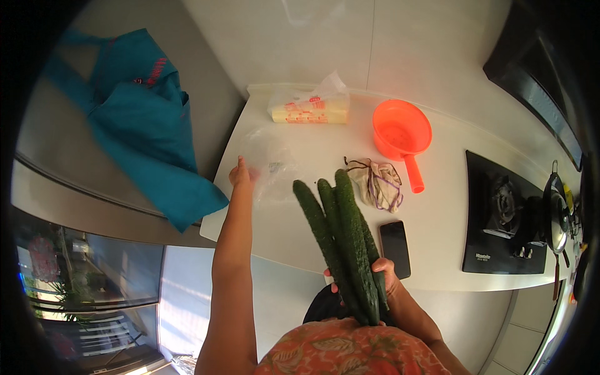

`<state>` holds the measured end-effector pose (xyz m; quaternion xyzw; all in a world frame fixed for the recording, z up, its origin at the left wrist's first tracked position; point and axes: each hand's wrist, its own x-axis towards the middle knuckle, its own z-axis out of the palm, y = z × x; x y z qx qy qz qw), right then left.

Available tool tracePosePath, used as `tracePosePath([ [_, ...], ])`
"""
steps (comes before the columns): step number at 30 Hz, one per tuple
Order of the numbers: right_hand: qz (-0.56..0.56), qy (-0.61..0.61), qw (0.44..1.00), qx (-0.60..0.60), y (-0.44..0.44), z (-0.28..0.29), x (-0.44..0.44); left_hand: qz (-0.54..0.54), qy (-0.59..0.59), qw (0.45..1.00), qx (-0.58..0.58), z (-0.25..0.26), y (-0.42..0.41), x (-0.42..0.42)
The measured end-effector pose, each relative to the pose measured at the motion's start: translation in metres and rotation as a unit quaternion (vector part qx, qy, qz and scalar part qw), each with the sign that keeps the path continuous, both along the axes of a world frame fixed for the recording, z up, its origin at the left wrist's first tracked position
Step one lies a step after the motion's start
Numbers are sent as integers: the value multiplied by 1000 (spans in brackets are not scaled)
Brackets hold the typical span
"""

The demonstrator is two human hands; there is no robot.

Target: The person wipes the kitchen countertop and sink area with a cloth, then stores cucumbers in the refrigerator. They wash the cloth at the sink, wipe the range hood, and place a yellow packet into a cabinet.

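Several long, bumpy green cucumbers (349, 243) are bunched together in my right hand (386, 272), in front of my body. Their upper ends fan apart over the counter, and their lower ends reach my patterned orange top. My left hand (240, 174) reaches out to the left edge of a crumpled clear plastic bag (276, 166) lying on the counter. Its thumb points away from me; a reddish patch, seemingly the fingers, shows through the film, so its grip is unclear. Just beyond the cucumbers lies a bunched beige cloth (377, 185) with purple edging and a dark cord.
The white counter (281, 234) also holds a roll of plastic bags (309, 115), an orange dipper (403, 131), a smartphone (394, 248) and a black gas hob (504, 215). A teal apron (145, 122) hangs over the grey appliance at left. Pans (557, 215) hang far right.
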<state>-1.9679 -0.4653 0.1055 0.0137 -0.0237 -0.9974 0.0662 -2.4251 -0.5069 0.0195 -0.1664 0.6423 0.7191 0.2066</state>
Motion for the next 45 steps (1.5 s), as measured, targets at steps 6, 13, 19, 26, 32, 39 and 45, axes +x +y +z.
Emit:
tracePosePath([
  [6,-4,11,996,86,17,4,15,-144,377,769,-495,69,-40,84],
  [13,27,-58,933,354,0,32,22,-412,-90,853,307,108,-115,337],
  [19,38,-106,621,775,-65,67,10,-233,-57,944,226,120,-155,371],
  [26,93,-9,449,888,-178,82,-25,-220,-27,900,376,100,-273,354],
  [32,141,153,520,828,-287,77,-108,-144,26,886,439,88,-424,293],
  [39,124,261,536,793,-436,59,-201,-35,50,910,409,88,-596,228],
  [45,141,272,539,784,-506,67,-290,27,76,894,440,88,-682,163],
])
